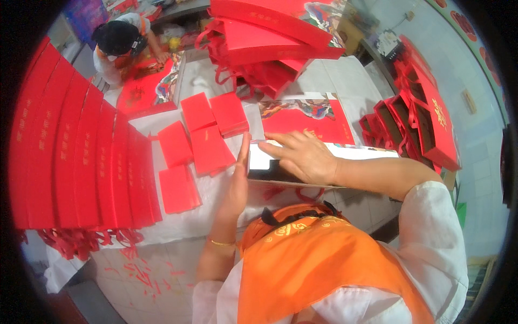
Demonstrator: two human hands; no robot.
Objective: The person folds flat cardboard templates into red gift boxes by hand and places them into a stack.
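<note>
A long, flat gift box (356,153) lies across the near edge of the table, close to my body. Its upward side is white, with a black and white patch at the left end. My left hand (238,175) is upright against that end, fingers straight and together. Across the top of the same side rests my right hand (307,159), its fingers stretched out and partly spread on the surface near the patch. Just behind the box lies a red panel (318,121) with a colourful illustration. Red cord shows below the near edge.
Several small red boxes (214,148) sit left of my hands. A tall row of red gift boxes (70,146) stands farther left. Red bags (431,116) lean at the right; more red boxes (270,38) pile up behind. Another person (118,46) works at the far left.
</note>
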